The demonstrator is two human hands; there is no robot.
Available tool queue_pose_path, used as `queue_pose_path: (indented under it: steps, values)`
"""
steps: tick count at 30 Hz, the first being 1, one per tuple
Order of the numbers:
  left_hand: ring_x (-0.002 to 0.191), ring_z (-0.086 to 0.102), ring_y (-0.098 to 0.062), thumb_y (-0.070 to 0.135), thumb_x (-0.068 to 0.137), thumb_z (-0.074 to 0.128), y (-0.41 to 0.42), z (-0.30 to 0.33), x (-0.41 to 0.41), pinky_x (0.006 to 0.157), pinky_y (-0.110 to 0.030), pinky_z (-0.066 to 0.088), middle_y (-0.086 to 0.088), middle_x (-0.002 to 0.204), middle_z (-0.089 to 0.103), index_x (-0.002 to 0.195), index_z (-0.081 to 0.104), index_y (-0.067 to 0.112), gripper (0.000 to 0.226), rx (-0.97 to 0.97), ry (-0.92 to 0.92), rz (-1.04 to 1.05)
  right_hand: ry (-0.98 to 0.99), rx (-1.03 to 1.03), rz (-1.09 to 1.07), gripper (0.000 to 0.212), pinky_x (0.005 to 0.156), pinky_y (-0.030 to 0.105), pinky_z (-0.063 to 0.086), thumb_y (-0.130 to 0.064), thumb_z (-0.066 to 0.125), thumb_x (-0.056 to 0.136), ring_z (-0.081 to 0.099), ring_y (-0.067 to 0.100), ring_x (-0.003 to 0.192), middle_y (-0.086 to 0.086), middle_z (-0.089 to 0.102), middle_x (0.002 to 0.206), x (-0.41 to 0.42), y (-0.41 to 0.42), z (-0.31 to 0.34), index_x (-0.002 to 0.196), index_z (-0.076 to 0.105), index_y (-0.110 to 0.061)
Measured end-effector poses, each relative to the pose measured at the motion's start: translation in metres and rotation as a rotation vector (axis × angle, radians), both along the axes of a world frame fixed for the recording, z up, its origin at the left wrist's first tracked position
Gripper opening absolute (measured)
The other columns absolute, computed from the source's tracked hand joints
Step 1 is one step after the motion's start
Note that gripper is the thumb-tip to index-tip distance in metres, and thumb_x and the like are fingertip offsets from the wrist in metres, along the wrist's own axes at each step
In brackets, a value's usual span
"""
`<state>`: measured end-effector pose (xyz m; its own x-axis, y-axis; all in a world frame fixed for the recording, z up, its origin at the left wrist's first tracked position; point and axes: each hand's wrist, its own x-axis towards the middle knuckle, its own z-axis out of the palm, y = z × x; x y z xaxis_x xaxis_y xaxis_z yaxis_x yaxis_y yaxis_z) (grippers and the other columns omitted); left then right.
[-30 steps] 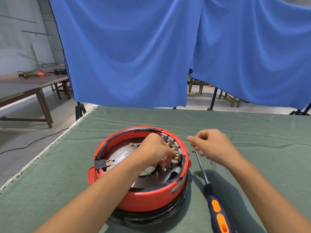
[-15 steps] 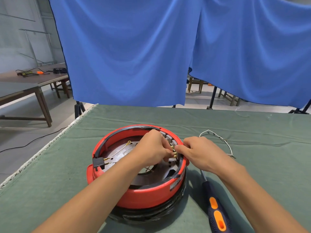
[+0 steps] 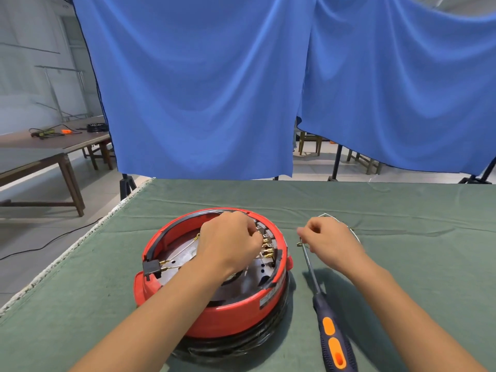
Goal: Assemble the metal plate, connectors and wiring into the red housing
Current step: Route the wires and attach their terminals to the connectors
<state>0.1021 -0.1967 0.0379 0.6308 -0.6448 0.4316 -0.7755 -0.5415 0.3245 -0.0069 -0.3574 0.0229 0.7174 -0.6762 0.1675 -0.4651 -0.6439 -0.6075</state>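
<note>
At centre frame, the brass connectors (image 3: pixel 267 247) are pinched by the left hand (image 3: pixel 230 241) inside the red housing (image 3: pixel 214 315); the right hand (image 3: pixel 328 241), fingers curled around something too small to identify, should be brought in squarely.

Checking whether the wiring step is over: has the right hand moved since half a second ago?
Yes. The right hand has pulled rightward off the rim of the red housing and is now above the screwdriver shaft, clear of the housing.

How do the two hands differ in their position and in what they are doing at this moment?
The left hand is inside the red housing, fingers at the brass connectors; the right hand is outside it, above the green cloth near the screwdriver tip. Both have curled fingers.
</note>
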Motion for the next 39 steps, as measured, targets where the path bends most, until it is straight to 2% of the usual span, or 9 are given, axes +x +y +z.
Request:
queue_pose_path:
  steps: [3,7,10,13,14,20,25,29,39]
  values:
    - [0.066,0.057,-0.024,0.027,0.08,0.047,-0.008,0.004,-0.003,0.05,-0.027,0.034,-0.002,0.064,0.062,0.066,0.062,0.013,0.024,-0.022,-0.114,0.032,0.005,0.02,-0.058,0.009,0.076,0.04,0.053,-0.019,0.055,0.082,0.06,0.02,0.081,-0.007,0.064,0.079,-0.003,-0.014,-0.011,0.077,0.062,-0.022]
    - [0.068,0.049,-0.024,0.025,0.083,0.044,-0.024,0.008,-0.003,0.045,-0.027,0.021,0.001,0.061,0.049,0.06,0.046,0.013,0.026,0.023,-0.191,0.07,0.105,-0.016,-0.087,0.023,0.086,0.036,0.05,-0.016,0.054,0.083,0.059,0.019,0.099,-0.005,0.063,0.107,-0.008,-0.027,-0.027,0.103,0.063,-0.025]
    - [0.071,0.053,-0.027,0.026,0.085,0.046,-0.037,0.009,-0.004,0.047,-0.028,0.024,0.0,0.063,0.05,0.062,0.049,0.013,0.026,-0.009,-0.179,0.043,0.144,-0.04,-0.129,0.02,0.087,0.032,0.048,-0.02,0.059,0.084,0.059,0.019,0.103,-0.005,0.065,0.108,-0.008,-0.036,-0.034,0.101,0.065,-0.027]
    - [0.078,0.06,-0.025,0.03,0.086,0.048,-0.045,0.004,-0.006,0.06,-0.029,0.039,0.001,0.079,0.067,0.081,0.066,0.017,0.022,-0.083,-0.052,-0.086,0.153,-0.06,-0.144,0.003,0.081,0.032,0.051,-0.027,0.066,0.082,0.062,0.02,0.091,-0.004,0.069,0.094,-0.005,-0.038,-0.037,0.079,0.065,-0.028]
    - [0.078,0.06,-0.024,0.03,0.086,0.049,-0.046,0.002,-0.005,0.062,-0.03,0.041,0.002,0.08,0.068,0.082,0.066,0.018,0.021,-0.094,-0.022,-0.112,0.132,-0.05,-0.157,0.009,0.078,0.031,0.051,-0.027,0.068,0.081,0.063,0.02,0.087,-0.004,0.07,0.088,-0.005,-0.039,-0.037,0.073,0.064,-0.028]
    - [0.071,0.058,-0.02,0.026,0.084,0.052,-0.039,-0.002,0.0,0.059,-0.029,0.039,0.006,0.069,0.065,0.07,0.062,0.022,0.017,-0.179,0.125,-0.122,-0.28,0.168,-0.119,0.02,0.044,0.025,0.044,-0.013,0.074,0.078,0.057,0.007,0.044,-0.008,0.06,0.047,-0.004,-0.032,-0.021,0.061,0.067,-0.022]
    - [0.046,0.047,-0.005,0.017,0.085,0.058,-0.033,0.007,0.006,0.052,-0.027,0.037,0.004,0.061,0.063,0.072,0.067,0.014,0.016,-0.464,0.632,-0.17,-0.516,0.214,0.032,0.025,0.042,0.021,0.047,-0.003,0.074,0.076,0.056,0.004,0.044,-0.007,0.062,0.049,0.0,-0.001,0.006,0.061,0.066,-0.022]
    - [0.034,0.035,-0.01,0.014,0.091,0.054,-0.027,0.014,0.003,0.035,-0.014,0.026,-0.015,0.071,0.068,0.079,0.065,0.004,0.019,-0.555,0.911,-0.269,-0.575,0.191,0.134,0.023,0.045,0.018,0.048,0.001,0.075,0.074,0.058,0.003,0.049,-0.005,0.063,0.059,0.0,0.018,0.016,0.064,0.068,-0.018]
    - [0.031,0.034,-0.014,0.001,0.085,0.055,-0.023,0.016,-0.002,0.034,-0.014,0.025,-0.012,0.054,0.063,0.069,0.067,0.002,0.02,-0.526,0.978,-0.372,-0.576,0.179,0.142,0.018,0.048,0.02,0.051,0.0,0.075,0.075,0.06,0.005,0.052,-0.002,0.065,0.062,-0.002,0.02,0.015,0.067,0.069,-0.014]
